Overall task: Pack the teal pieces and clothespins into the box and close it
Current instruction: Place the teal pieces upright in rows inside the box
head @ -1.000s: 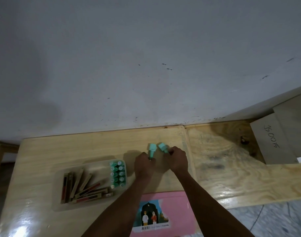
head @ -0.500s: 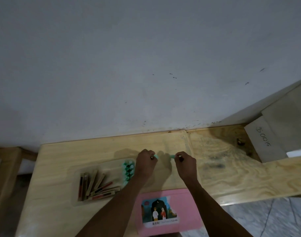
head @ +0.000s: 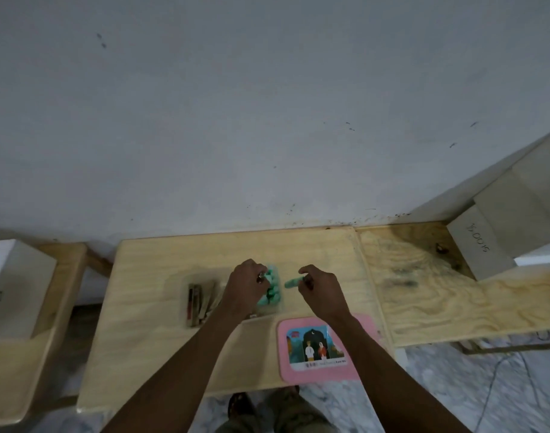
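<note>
While the clothespins (head: 196, 303) lie at the box's (head: 278, 307) 9 o'clock end, my left hand (head: 250, 287) has swung over from mid-table and pinches a teal piece (head: 268, 277) onto the row (head: 275, 293) at 3 o'clock. My right hand (head: 319, 287) grips the other piece (head: 291, 283) just outside, probably next; the lid (head: 359, 370) waits at 5 o'clock.

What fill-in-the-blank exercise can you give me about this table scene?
1. The right hand pinches a small ____ plastic piece in its fingers.
2. The left hand is over the clear plastic box, which holds wooden ____.
3. The flat ____ lid lies on the wooden table, off the box.
Missing words: teal; clothespins; pink.
</note>
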